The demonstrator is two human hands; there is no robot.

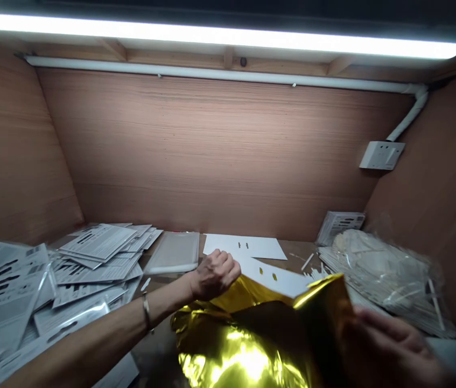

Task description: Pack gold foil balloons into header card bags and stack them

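Note:
My left hand (214,275) reaches forward over the bench with its fingers closed on the far edge of a white card (280,280) that has small slots in it. A shiny gold foil sheet (247,339), crumpled, lies in front of me and partly covers that card. My right hand (389,350) is low at the right, blurred, with its fingers against the right edge of the gold foil. A bracelet sits on my left wrist.
Printed grey packets (90,253) are heaped at the left. A stack of clear sleeves (175,250) and another white card (247,246) lie at the back. A clear bag of white sticks (377,269) fills the right. Wooden walls enclose the bench; a switch box (381,155) hangs on the right.

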